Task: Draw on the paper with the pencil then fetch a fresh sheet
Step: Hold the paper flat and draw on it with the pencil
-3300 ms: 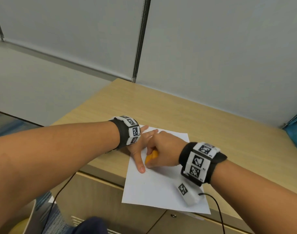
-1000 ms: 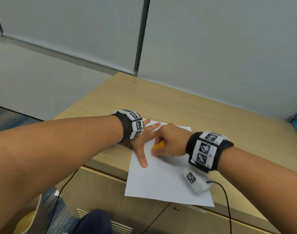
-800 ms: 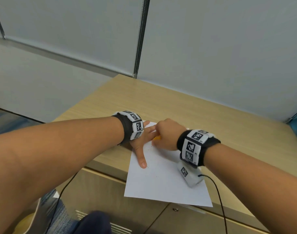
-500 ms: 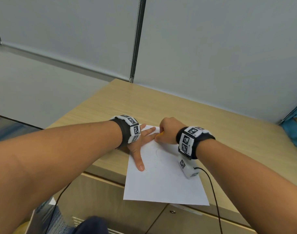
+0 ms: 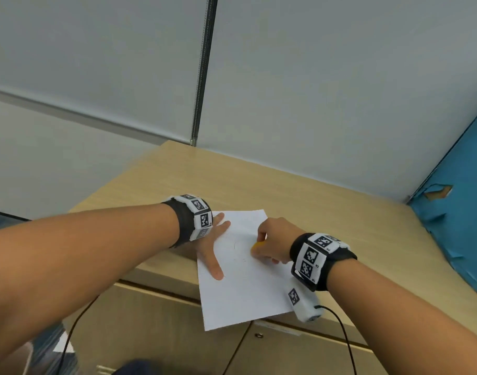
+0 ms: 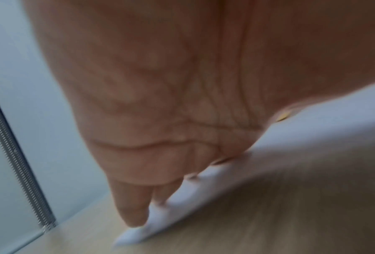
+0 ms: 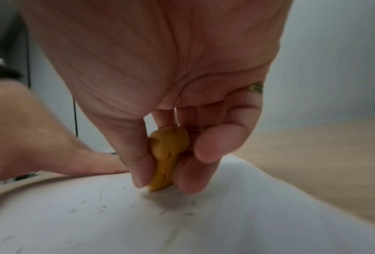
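left hand (image 5: 209,249) flat, pressing white paper sheet (image 5: 248,290) | right hand (image 5: 272,243) pinching stubby yellow-orange drawing piece (image 7: 168,158) | faint marks, no readable writing

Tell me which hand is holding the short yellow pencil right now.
The right hand: its thumb and fingers pinch the short yellow pencil against the white paper sheet. The left hand lies flat on the sheet.

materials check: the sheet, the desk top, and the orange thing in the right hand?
Sheet: thin white matte paper, near edge overhanging the desk front, faint pencil marks.
Desk top: light wood-grain surface, probably laminate; even, low-sheen grain.
Orange thing: pinched in the right hand; lumpy, matte, ochre; looks like soft rubber or putty, maybe a pencil grip. Unclear.
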Tool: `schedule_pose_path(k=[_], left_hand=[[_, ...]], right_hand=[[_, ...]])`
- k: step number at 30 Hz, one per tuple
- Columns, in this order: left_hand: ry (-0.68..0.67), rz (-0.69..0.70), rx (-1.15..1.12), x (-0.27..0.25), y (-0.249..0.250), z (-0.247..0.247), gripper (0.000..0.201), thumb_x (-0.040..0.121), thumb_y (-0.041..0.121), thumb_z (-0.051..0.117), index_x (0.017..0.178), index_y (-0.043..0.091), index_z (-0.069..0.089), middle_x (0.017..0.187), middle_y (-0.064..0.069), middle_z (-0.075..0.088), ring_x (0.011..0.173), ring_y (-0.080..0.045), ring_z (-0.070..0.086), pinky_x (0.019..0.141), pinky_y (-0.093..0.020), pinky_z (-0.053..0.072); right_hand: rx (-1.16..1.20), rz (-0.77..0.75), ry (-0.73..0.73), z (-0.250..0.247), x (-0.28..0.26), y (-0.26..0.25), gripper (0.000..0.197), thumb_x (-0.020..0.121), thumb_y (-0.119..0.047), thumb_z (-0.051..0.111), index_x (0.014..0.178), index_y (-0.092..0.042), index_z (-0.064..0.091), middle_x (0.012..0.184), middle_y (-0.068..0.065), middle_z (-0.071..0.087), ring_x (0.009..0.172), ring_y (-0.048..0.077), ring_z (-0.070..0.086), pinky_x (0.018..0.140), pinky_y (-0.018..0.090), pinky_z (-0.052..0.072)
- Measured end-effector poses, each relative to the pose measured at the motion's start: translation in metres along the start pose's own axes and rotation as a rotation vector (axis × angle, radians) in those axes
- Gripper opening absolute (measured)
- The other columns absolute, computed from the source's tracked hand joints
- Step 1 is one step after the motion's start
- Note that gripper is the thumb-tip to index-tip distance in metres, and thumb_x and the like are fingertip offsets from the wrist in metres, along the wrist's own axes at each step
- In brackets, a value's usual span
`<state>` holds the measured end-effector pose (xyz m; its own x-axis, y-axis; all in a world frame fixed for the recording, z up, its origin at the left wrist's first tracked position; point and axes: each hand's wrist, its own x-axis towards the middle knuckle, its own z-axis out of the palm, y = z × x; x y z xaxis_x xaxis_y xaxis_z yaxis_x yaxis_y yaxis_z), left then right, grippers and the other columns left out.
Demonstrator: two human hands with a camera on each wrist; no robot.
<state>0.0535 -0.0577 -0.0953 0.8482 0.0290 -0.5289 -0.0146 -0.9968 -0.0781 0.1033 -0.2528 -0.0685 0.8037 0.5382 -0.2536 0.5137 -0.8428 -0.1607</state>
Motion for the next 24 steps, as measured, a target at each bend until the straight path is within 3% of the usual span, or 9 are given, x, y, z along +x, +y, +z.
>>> schedule_pose_path(k=[4,7,9,12,14,17,20,22,24], left_hand=[[0.043,-0.012,0.067,-0.035,0.024,0.018,0.121,0.077,0.087,0.045,0.158,0.015,-0.012,0.166,-0.017,-0.012,0.153,-0.035,0.006,0.12,-0.051,0.014],[0.017,0.076,0.154,-0.069,0.03,0.029,0.11,0.084,0.083,0.037,0.159,0.016,-0.007,0.167,-0.014,-0.006,0.151,-0.034,0.016,0.117,-0.049,0.024],[0.028,0.151,0.201,-0.083,0.024,0.025,0.096,0.089,0.078,0.034,0.159,0.018,0.011,0.166,-0.01,0.013,0.146,-0.031,0.03,0.113,-0.047,0.034],[0.186,0.219,0.263,-0.074,0.005,0.011,0.075,0.092,0.071,0.039,0.149,0.022,0.038,0.149,-0.003,0.045,0.131,-0.026,0.047,0.103,-0.046,0.044],[0.213,0.207,0.212,-0.056,-0.005,0.004,0.081,0.09,0.072,0.044,0.154,0.024,0.029,0.155,-0.001,0.038,0.138,-0.025,0.04,0.109,-0.044,0.039],[0.125,0.172,0.098,-0.027,-0.013,-0.007,0.108,0.081,0.078,0.053,0.16,0.023,0.003,0.168,0.001,0.003,0.153,-0.024,0.009,0.122,-0.044,0.013],[0.026,0.176,0.111,-0.004,-0.015,-0.008,0.126,0.072,0.083,0.058,0.156,0.027,-0.017,0.164,0.003,-0.025,0.151,-0.029,-0.018,0.119,-0.055,-0.003],[0.0,0.16,0.11,0.007,-0.015,0.001,0.131,0.068,0.086,0.059,0.154,0.031,-0.022,0.161,0.003,-0.033,0.149,-0.032,-0.025,0.117,-0.061,-0.005],[-0.003,0.155,0.096,0.012,-0.015,0.007,0.132,0.066,0.087,0.059,0.153,0.035,-0.024,0.159,0.003,-0.036,0.148,-0.033,-0.028,0.115,-0.063,-0.007]], right_hand=[[-0.074,-0.048,0.017,-0.007,0.01,-0.004,0.021,0.082,-0.021,0.072,0.095,-0.004,0.074,0.09,0.013,0.078,0.069,0.025,0.065,0.064,0.03,0.054],[-0.135,-0.099,0.015,-0.008,0.017,-0.007,0.021,0.085,-0.025,0.073,0.102,-0.013,0.073,0.09,0.003,0.07,0.089,0.027,0.07,0.072,0.031,0.054],[-0.151,-0.139,0.015,-0.007,0.021,-0.004,0.022,0.085,-0.03,0.074,0.104,-0.019,0.072,0.097,0.0,0.066,0.092,0.026,0.066,0.074,0.031,0.052],[-0.161,-0.188,0.024,-0.003,0.024,0.001,0.019,0.088,-0.034,0.072,0.104,-0.023,0.07,0.098,-0.003,0.063,0.092,0.024,0.063,0.072,0.031,0.048],[-0.145,-0.207,0.043,0.0,0.023,0.003,0.017,0.089,-0.035,0.069,0.103,-0.025,0.069,0.096,-0.005,0.062,0.091,0.024,0.063,0.072,0.03,0.048],[-0.127,-0.246,0.074,0.003,0.019,0.0,0.022,0.091,-0.037,0.066,0.109,-0.027,0.07,0.1,-0.005,0.062,0.092,0.021,0.061,0.074,0.03,0.047],[-0.079,-0.309,0.07,0.003,0.018,-0.011,0.027,0.092,-0.035,0.069,0.115,-0.022,0.072,0.101,-0.006,0.064,0.09,0.015,0.055,0.077,0.028,0.043],[0.021,-0.349,0.04,0.007,0.016,-0.022,0.026,0.089,-0.035,0.074,0.109,-0.019,0.073,0.086,-0.011,0.062,0.081,0.012,0.057,0.074,0.027,0.045],[0.033,-0.387,0.022,0.017,0.012,-0.034,0.027,0.083,-0.038,0.078,0.101,-0.019,0.074,0.083,-0.008,0.065,0.078,0.012,0.061,0.072,0.029,0.053]])
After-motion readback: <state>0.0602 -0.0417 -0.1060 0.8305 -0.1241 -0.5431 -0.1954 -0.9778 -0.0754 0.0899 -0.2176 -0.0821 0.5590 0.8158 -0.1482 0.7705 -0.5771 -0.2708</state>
